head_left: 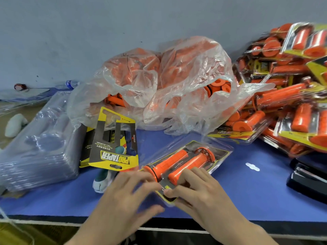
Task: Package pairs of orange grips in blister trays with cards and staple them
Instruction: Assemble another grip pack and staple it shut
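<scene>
A clear blister tray [219, 149] lies tilted on the blue table, with a dark yellow-edged card and two orange grips [177, 163] inside it. My left hand [131, 193] touches the tray's near left end, its fingers blurred. My right hand [198, 188] presses its fingers on the near end, over the card and one grip. A loose yellow-and-black card [113, 144] leans on other cards to the left. A black stapler [307, 177] sits at the right edge.
A stack of empty clear trays [39, 144] stands at the left. Two plastic bags of loose orange grips [168, 82] sit at the back. Finished packs [292, 85] are heaped at the right. A green-and-white tool [102, 181] lies under the leaning card.
</scene>
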`<action>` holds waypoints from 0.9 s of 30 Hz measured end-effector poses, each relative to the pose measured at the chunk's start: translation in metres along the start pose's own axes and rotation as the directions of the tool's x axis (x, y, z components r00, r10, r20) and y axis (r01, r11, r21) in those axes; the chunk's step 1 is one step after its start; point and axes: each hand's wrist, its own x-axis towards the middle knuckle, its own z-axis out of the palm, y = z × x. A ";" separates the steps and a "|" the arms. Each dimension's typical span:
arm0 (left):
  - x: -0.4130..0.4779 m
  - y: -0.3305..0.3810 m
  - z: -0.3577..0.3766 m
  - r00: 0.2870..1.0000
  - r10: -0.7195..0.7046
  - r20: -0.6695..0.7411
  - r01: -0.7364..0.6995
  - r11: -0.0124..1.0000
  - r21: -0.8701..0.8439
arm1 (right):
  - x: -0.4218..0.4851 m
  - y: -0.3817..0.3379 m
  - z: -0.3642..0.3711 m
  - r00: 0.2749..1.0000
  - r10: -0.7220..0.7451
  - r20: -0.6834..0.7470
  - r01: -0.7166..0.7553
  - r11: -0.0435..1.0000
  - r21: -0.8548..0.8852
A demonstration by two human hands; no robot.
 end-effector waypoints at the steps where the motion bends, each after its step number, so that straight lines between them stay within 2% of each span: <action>1: 0.001 0.006 0.004 0.999 0.050 -0.014 -0.050 0.999 -0.004 | 0.002 -0.002 0.001 1.000 -0.001 0.021 0.001 1.000 -0.012; 4: 0.011 0.011 0.005 0.997 0.071 -0.029 -0.071 0.997 -0.013 | 0.006 -0.004 0.002 0.997 -0.023 0.072 0.026 0.999 -0.047; 8: 0.007 0.000 -0.002 0.997 0.072 0.042 -0.068 0.993 -0.092 | 0.008 0.001 -0.001 0.993 -0.080 0.091 0.088 0.992 -0.085; 12: -0.002 -0.022 -0.013 0.998 0.017 0.067 -0.007 0.989 -0.150 | 0.000 0.018 -0.011 0.999 -0.019 0.042 0.023 0.995 -0.096; 16: -0.007 -0.027 -0.016 0.996 -0.007 0.089 0.010 0.999 -0.037 | -0.011 0.019 -0.006 1.000 -0.014 0.025 0.018 0.989 -0.150; 18: -0.011 -0.020 -0.011 0.995 -0.005 0.100 0.009 0.999 -0.040 | -0.015 0.018 -0.001 1.000 -0.002 0.000 0.002 0.985 -0.170; 23: 0.004 0.006 0.018 0.994 0.073 -0.076 -0.069 0.996 0.065 | -0.015 0.021 0.002 0.999 -0.010 -0.050 -0.002 0.970 -0.242; 27: 0.012 -0.002 0.022 0.997 0.030 -0.065 -0.023 0.995 0.095 | -0.017 0.026 -0.003 0.998 -0.019 -0.061 0.003 0.969 -0.248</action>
